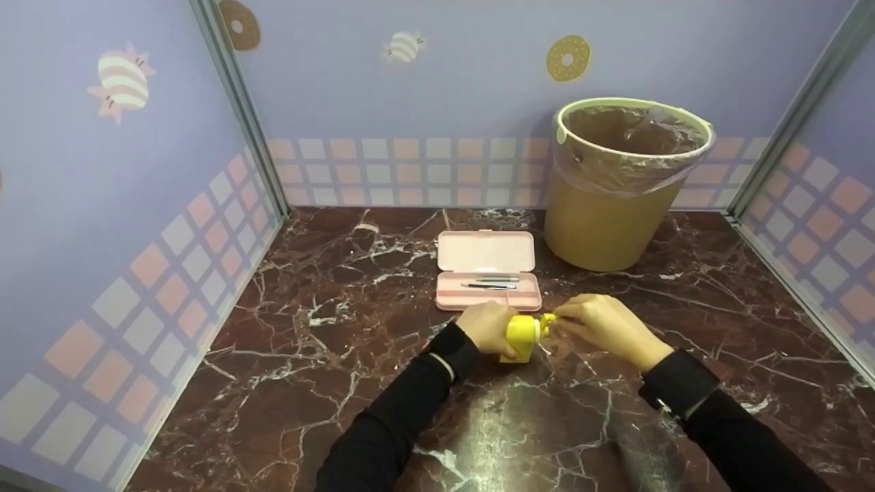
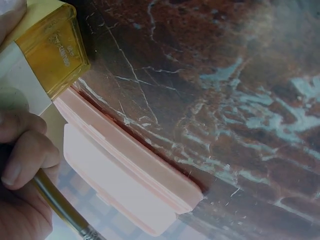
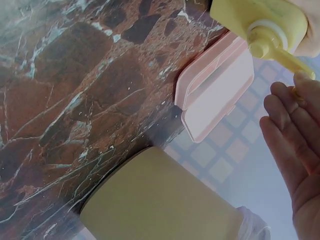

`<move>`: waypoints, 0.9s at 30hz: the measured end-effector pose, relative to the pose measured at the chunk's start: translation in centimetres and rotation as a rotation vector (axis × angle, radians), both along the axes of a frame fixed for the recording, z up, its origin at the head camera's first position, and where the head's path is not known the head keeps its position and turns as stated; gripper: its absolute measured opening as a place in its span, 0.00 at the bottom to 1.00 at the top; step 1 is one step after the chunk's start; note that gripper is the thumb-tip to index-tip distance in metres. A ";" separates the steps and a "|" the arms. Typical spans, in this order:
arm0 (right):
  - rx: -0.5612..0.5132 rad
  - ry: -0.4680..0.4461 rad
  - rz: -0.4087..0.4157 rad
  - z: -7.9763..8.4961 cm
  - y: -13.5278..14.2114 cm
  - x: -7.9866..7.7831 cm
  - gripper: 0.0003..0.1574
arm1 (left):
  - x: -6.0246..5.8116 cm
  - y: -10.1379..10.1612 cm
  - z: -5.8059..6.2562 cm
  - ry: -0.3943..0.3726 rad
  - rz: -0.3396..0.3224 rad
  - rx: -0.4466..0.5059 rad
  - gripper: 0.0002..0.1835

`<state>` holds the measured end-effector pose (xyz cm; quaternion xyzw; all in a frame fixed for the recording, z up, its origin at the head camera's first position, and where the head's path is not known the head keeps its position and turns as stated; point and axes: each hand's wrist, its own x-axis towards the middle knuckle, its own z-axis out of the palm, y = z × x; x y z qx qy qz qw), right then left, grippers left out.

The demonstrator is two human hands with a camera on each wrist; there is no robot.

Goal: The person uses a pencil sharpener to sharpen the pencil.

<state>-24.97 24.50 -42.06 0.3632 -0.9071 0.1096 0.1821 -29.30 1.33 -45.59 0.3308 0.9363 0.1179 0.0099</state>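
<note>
the left hand (image 1: 489, 326) grips the yellow pencil sharpener (image 1: 521, 331); its crank (image 1: 547, 321) juts rightward to the nearer right hand (image 1: 605, 326), which pinches the crank's end.

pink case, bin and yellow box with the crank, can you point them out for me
Pink case (image 1: 486, 253): head view, on the inside of its raised lid.
Bin (image 1: 607, 219): head view, on its outer wall, below the liner.
Yellow box with the crank (image 1: 522, 331): head view, on its body.
</note>
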 end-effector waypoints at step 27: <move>0.117 -0.008 -0.087 -3.0 -1.9 -3.9 0.08 | 0.0 -0.4 -0.2 0.054 -0.033 0.003 0.27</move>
